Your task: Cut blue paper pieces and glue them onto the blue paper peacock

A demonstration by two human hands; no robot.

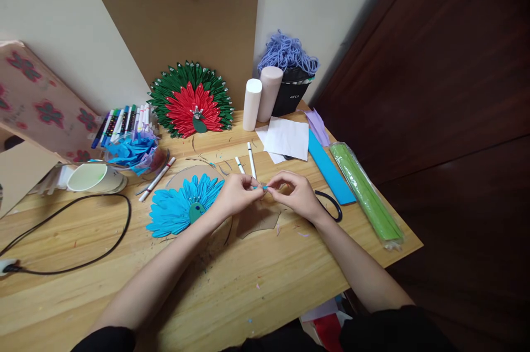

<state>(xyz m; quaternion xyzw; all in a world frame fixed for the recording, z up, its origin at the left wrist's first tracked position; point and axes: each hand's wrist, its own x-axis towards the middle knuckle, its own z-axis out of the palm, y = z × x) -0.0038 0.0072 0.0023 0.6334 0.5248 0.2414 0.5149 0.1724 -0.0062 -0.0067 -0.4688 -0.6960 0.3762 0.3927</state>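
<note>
My left hand (238,194) and my right hand (296,194) meet over the middle of the table. Both pinch a small piece of blue crepe paper (265,188) between their fingertips; most of it is hidden. Under my left wrist lies a blue paper peacock (174,211) with fanned petals and a green body, partly covered by my forearm. A cut cardboard piece (259,222) rests below my hands. By my right wrist a black scissor handle (331,205) shows, the rest being hidden.
A green and red paper peacock (194,103) leans on a cardboard sheet (199,26). Markers (124,122), a bowl of blue scraps (134,150), a paper cup (97,178) and a cable (128,219) are at left. Green crepe paper (366,194) and a blue strip (331,167) lie right.
</note>
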